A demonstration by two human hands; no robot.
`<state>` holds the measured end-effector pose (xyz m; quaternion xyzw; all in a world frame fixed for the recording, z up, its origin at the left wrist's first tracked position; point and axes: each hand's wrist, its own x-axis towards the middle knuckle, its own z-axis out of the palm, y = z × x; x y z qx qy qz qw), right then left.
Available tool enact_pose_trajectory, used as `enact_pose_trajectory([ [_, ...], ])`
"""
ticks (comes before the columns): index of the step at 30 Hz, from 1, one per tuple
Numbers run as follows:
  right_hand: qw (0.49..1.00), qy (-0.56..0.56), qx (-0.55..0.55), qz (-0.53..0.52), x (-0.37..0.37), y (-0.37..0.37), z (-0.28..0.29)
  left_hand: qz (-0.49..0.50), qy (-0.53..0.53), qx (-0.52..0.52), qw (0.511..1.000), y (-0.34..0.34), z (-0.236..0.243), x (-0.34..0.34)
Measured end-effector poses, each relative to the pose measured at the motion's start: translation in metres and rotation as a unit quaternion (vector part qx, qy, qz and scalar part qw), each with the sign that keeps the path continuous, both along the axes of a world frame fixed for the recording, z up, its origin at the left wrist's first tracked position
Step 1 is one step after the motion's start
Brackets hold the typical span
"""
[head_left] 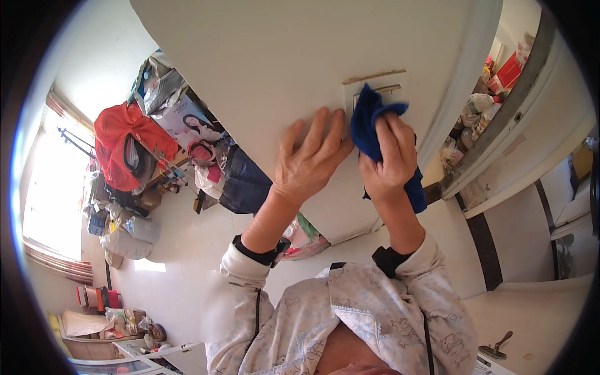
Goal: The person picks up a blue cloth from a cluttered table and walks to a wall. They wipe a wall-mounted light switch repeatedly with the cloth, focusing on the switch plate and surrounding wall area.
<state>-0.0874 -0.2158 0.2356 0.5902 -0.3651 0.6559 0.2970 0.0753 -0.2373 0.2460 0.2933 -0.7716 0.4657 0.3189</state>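
A white panel (pixel 250 62) with a white switch plate (pixel 347 92) fills the upper middle of the view. My left hand (pixel 312 153) lies on it just left of the plate, fingers spread and empty. My right hand (pixel 389 156) grips a dark blue cloth (pixel 365 119), pressed over the switch plate and hiding most of it. The cloth also hangs below my hand on the right. Brownish marks show along the plate's top edge.
Bags, boxes and a red garment (pixel 119 144) are piled at the left beside a bright window (pixel 53 187). At the right are a door frame (pixel 528 144) and a gap showing more bags (pixel 478 112). A tiled floor (pixel 169 294) lies below.
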Motion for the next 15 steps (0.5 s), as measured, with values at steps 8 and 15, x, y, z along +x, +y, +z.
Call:
enact_pose_trajectory([
  [8, 0.999, 0.020, -0.038, 0.023, -0.004, -0.007, 0.009, 0.004, 0.013, -0.062, 0.998, -0.006, -0.008, -0.004],
  [15, 1.000, 0.020, -0.010, 0.015, -0.002, 0.001, 0.019, -0.001, 0.015, -0.066, 0.998, -0.006, -0.009, -0.005],
])
